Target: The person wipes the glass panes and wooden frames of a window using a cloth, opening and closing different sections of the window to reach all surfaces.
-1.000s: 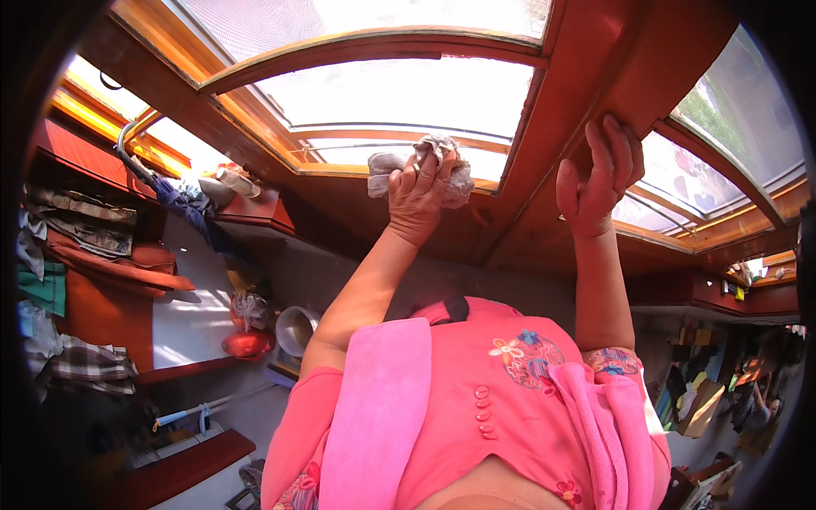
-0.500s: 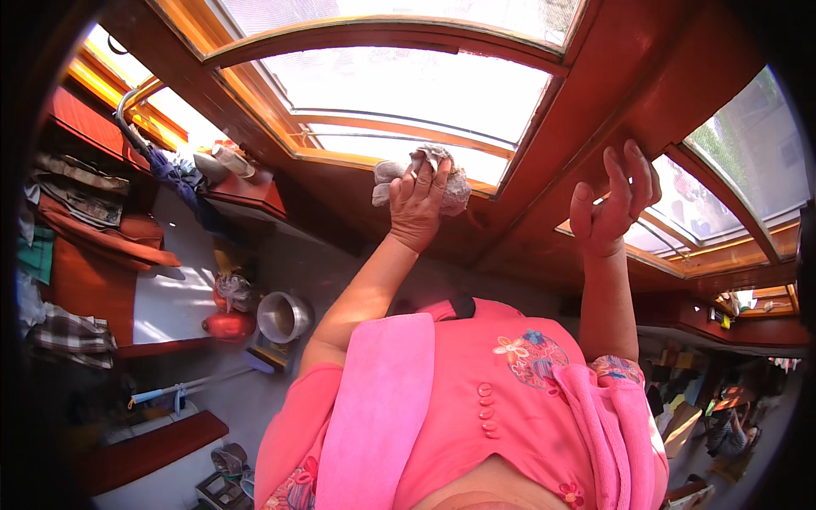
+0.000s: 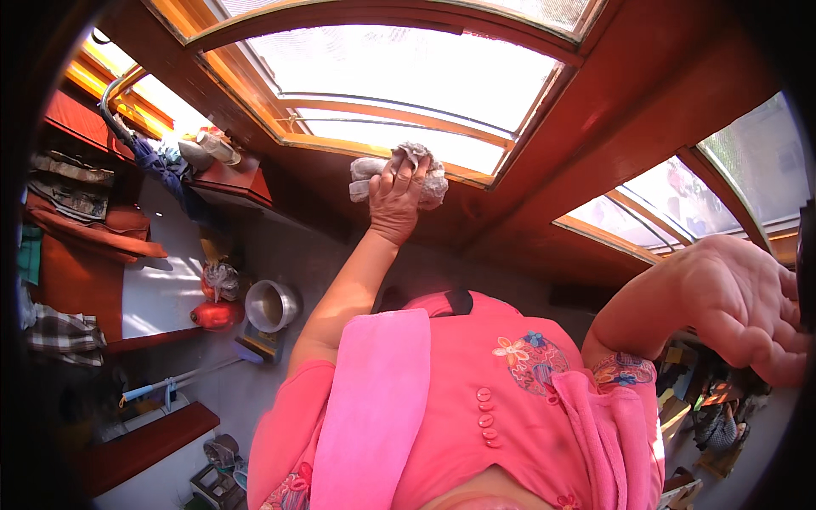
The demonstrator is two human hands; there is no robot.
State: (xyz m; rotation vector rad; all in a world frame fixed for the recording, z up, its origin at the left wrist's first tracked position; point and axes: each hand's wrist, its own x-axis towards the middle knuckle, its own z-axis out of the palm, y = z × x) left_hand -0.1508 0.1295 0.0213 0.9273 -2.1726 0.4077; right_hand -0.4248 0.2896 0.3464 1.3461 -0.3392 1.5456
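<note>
A crumpled greyish-white rag (image 3: 433, 184) is bunched under my left hand (image 3: 396, 204), whose fingers are wrapped over it. That hand presses the rag against the red-brown wood just below the lower frame of a bright window (image 3: 408, 76). My right hand (image 3: 739, 297) is raised at the far right, palm showing and fingers stretched towards the rim of the picture. Nothing is seen in it, though its fingertips are partly cut off by a dark shape at the edge.
Another window (image 3: 680, 200) lies to the right. At the left, a dark blue umbrella (image 3: 159, 166) hangs beside a small red shelf (image 3: 238, 180) with a bottle on it. Below are a white bucket (image 3: 272, 306), a red container (image 3: 217, 315) and a blue-tipped pole (image 3: 183, 380).
My right hand has swung out from beside the right window to the far right, nearer to me. My left hand stays on the rag by the frame; the whole view has shifted slightly.
</note>
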